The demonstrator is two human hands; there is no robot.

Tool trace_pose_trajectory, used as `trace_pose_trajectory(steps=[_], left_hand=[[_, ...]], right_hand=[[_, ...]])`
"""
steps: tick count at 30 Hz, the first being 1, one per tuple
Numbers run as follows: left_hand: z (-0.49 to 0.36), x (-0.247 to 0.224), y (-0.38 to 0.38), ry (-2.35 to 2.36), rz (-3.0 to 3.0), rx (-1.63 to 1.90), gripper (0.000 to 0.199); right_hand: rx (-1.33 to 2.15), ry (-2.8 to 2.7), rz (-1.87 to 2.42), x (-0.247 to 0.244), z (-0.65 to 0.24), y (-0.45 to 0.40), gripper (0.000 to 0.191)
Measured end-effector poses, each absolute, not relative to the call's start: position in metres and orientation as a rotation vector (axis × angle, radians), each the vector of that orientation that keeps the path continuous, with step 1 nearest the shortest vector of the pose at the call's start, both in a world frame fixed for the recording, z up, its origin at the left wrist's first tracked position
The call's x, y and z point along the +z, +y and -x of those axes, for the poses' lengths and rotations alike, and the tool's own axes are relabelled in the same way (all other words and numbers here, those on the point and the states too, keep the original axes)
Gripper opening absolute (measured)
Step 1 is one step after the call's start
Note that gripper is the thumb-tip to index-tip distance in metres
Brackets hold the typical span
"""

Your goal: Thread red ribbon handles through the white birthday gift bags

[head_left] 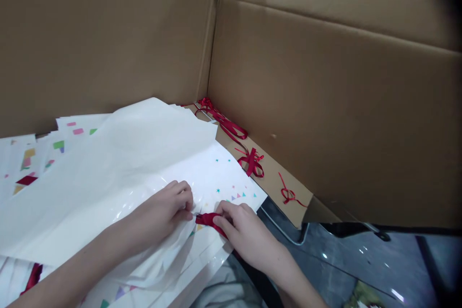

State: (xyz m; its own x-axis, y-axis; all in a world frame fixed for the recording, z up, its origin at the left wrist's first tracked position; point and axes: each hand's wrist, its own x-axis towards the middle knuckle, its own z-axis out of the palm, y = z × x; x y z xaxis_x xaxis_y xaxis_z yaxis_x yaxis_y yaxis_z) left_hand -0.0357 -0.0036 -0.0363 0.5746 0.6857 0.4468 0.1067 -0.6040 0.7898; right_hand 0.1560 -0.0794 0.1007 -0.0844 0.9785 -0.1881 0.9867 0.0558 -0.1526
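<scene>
My left hand [173, 207] is closed in a pinch on a gathered part of a white sheet [144, 144] with a glossy, plastic-like surface. Just to its right, my right hand [238, 231] grips a dark red ribbon [205, 219] between thumb and fingers. The ribbon's free end reaches almost to my left fingertips, where a small dark thing shows, too small to name. Under both hands lie white printed sheets [238, 178] with coloured triangles and stars.
Tall cardboard walls [325, 106] meet in a corner behind the sheets. Loose red ribbons [250, 161] and a thin red loop [288, 195] lie on a cardboard strip [267, 187] at the right. More printed sheets [27, 154] overlap at the left. A shiny grey floor [325, 260] shows lower right.
</scene>
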Motion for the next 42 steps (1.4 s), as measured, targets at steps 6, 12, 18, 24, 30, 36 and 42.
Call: trace_pose_trajectory(steps=[6,12,18,24,30,36,42], left_hand=[[0.034,-0.034,-0.003,0.674,-2.186,1.034,0.019],[0.033,-0.034,-0.003,0.704,-2.286,1.048,0.022],[0.033,-0.034,-0.004,0.696,-2.307,1.108,0.023],[0.034,-0.035,-0.007,0.69,-2.304,1.108,0.025],[0.033,-0.032,-0.01,0.704,-2.273,1.113,0.024],[0.036,-0.037,-0.012,0.687,-2.319,1.056,0.021],[0.034,-0.042,-0.013,0.675,-2.314,1.026,0.029]], right_hand=[[-0.414,2.268,-2.08,0.104,-0.158,-0.085,0.02],[-0.355,2.292,-2.129,0.095,-0.16,-0.087,0.018],[-0.303,2.373,-2.097,0.088,-0.159,-0.088,0.021],[-0.297,2.365,-2.093,0.091,-0.157,-0.087,0.024],[-0.366,2.349,-2.116,0.088,-0.156,-0.089,0.019],[-0.366,2.353,-2.122,0.083,-0.162,-0.091,0.02],[-0.368,2.357,-2.096,0.086,-0.161,-0.096,0.024]])
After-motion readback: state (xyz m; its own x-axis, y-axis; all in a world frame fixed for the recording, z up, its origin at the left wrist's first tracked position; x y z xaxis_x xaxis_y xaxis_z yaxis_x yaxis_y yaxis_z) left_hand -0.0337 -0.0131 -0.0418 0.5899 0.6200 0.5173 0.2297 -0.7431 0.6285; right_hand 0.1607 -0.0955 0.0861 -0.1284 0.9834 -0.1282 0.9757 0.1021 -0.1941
